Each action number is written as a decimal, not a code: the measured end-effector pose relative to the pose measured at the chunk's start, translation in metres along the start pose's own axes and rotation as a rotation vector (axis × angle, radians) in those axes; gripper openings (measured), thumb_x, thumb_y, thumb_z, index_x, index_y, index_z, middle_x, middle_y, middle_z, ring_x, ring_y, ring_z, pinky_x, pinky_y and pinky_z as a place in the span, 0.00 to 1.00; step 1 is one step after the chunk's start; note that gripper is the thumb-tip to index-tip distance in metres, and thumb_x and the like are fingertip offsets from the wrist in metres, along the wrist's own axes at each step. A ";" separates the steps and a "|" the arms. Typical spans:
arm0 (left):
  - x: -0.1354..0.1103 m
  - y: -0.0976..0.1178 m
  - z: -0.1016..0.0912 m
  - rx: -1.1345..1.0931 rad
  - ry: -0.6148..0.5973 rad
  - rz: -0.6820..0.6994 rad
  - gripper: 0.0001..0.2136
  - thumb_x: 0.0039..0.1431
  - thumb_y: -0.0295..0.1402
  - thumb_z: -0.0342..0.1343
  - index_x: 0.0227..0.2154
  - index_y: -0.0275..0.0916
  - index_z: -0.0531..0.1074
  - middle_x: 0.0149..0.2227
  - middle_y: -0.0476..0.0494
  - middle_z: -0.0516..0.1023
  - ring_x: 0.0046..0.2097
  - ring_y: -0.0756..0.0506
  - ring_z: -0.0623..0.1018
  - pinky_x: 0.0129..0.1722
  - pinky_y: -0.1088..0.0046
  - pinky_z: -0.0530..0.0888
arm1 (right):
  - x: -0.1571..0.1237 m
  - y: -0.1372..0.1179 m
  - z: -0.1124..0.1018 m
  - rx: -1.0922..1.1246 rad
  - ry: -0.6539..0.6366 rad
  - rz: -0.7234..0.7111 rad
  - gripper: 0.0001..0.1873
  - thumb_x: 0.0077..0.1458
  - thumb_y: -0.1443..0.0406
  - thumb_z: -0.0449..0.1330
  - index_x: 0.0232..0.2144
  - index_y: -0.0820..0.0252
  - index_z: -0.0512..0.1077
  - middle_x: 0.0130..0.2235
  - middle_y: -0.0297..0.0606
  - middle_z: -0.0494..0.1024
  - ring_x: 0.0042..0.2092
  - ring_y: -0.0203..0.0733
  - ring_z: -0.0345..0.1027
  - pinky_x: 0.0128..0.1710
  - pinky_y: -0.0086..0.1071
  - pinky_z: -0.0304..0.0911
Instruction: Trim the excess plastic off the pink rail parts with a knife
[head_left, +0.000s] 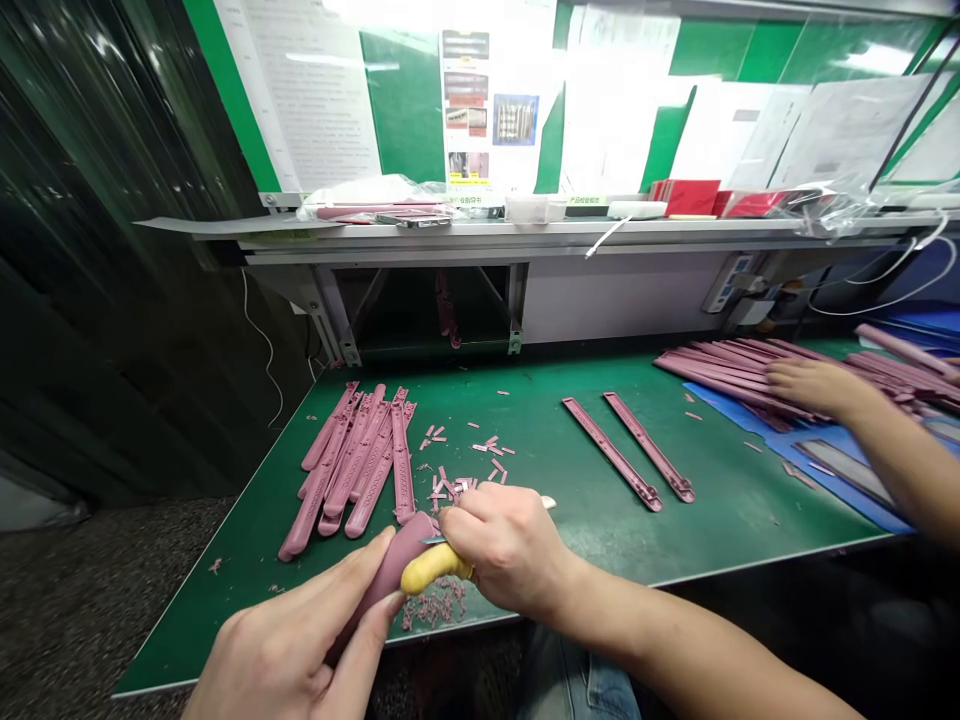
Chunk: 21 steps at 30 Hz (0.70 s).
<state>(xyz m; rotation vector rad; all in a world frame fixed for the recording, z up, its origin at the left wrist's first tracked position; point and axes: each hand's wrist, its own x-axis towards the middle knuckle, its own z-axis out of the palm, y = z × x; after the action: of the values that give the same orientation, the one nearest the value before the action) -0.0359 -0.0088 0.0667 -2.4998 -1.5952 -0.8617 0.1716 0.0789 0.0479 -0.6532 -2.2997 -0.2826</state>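
Observation:
My left hand grips one end of a long pink plastic strip near the table's front edge. My right hand is closed on a small knife whose blade meets the strip's end; a yellow cover sits on the thumb against the strip. Pink shavings lie right below the hands. A pile of several pink strips lies just beyond my left hand. Two separate pink strips lie to the right of my right hand.
Another person's hand rests on a large heap of pink strips at the right, over a blue mat. Small pink offcuts are scattered mid-table on the green mat. A shelf with papers and red boxes runs behind.

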 end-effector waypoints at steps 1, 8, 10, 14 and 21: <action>-0.002 -0.001 0.003 -0.005 0.016 -0.020 0.25 0.58 0.36 0.57 0.59 0.52 0.61 0.54 0.53 0.75 0.46 0.47 0.80 0.44 0.83 0.74 | 0.000 0.000 0.001 -0.003 0.009 -0.002 0.16 0.62 0.65 0.49 0.22 0.59 0.62 0.22 0.32 0.64 0.23 0.36 0.50 0.23 0.33 0.41; -0.002 -0.007 0.010 -0.109 0.114 -0.116 0.23 0.54 0.35 0.61 0.54 0.54 0.68 0.47 0.53 0.80 0.40 0.46 0.82 0.39 0.81 0.75 | 0.000 -0.012 0.009 0.259 0.040 0.103 0.16 0.62 0.64 0.50 0.21 0.60 0.62 0.21 0.30 0.63 0.23 0.33 0.50 0.22 0.31 0.40; -0.002 -0.009 0.014 -0.201 0.083 -0.163 0.25 0.52 0.35 0.62 0.54 0.54 0.69 0.48 0.52 0.79 0.42 0.44 0.81 0.43 0.78 0.74 | 0.003 -0.017 0.009 0.566 0.045 0.234 0.18 0.62 0.62 0.52 0.21 0.60 0.60 0.21 0.28 0.61 0.24 0.31 0.51 0.23 0.27 0.45; -0.012 -0.006 0.032 -0.578 -0.047 -0.415 0.31 0.51 0.38 0.63 0.59 0.52 0.64 0.39 0.48 0.81 0.35 0.46 0.79 0.37 0.75 0.77 | 0.006 -0.007 0.005 1.059 0.125 0.694 0.20 0.62 0.57 0.54 0.21 0.59 0.57 0.21 0.26 0.56 0.23 0.30 0.48 0.24 0.25 0.49; 0.010 -0.012 0.054 -1.338 0.178 -1.051 0.20 0.52 0.43 0.61 0.46 0.40 0.70 0.15 0.57 0.64 0.14 0.54 0.62 0.10 0.83 0.60 | -0.018 0.000 0.022 1.044 -0.026 0.678 0.20 0.57 0.48 0.55 0.36 0.58 0.68 0.24 0.28 0.61 0.23 0.31 0.52 0.23 0.26 0.50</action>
<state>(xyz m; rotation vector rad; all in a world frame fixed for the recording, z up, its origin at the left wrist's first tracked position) -0.0200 0.0228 0.0236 -1.4682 -2.8180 -2.9028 0.1698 0.0802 0.0197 -0.7822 -1.7438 1.1524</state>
